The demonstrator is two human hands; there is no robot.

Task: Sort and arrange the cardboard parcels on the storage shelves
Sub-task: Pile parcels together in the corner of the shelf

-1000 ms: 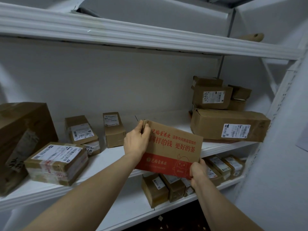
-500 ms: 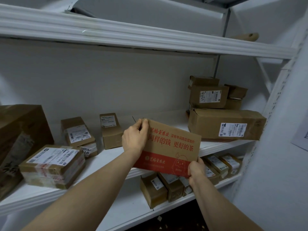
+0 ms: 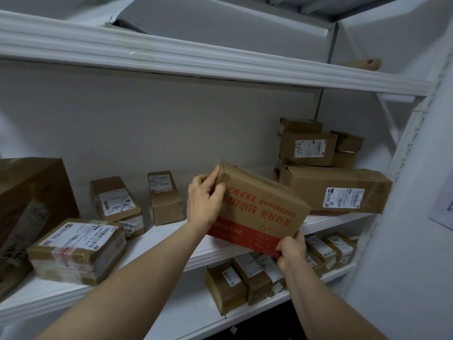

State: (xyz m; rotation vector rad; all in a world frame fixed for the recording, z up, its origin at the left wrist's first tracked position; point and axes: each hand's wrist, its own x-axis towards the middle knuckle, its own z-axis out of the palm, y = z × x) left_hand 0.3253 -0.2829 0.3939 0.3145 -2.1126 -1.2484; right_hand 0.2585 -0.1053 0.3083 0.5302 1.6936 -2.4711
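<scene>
I hold a brown cardboard parcel with red print and a red lower band [image 3: 262,212] over the front of the middle shelf [image 3: 171,244]. It is tilted, its top face now showing. My left hand [image 3: 204,201] grips its upper left corner, thumb on top. My right hand [image 3: 291,251] pinches its lower right corner from below. A long brown box [image 3: 335,190] with a white label lies just behind it on the right, carrying a stack of smaller parcels [image 3: 308,148].
Left on the middle shelf stand a taped labelled parcel [image 3: 78,249], a large brown box [image 3: 29,200], and two small boxes [image 3: 115,202] [image 3: 165,197]. The lower shelf [image 3: 186,312] holds a row of several small parcels [image 3: 245,276]. A white wall [image 3: 416,241] closes the right side.
The red-printed parcel has risen a little and tipped back toward the shelf, so its top face shows. Both hands keep their grip on the same corners.
</scene>
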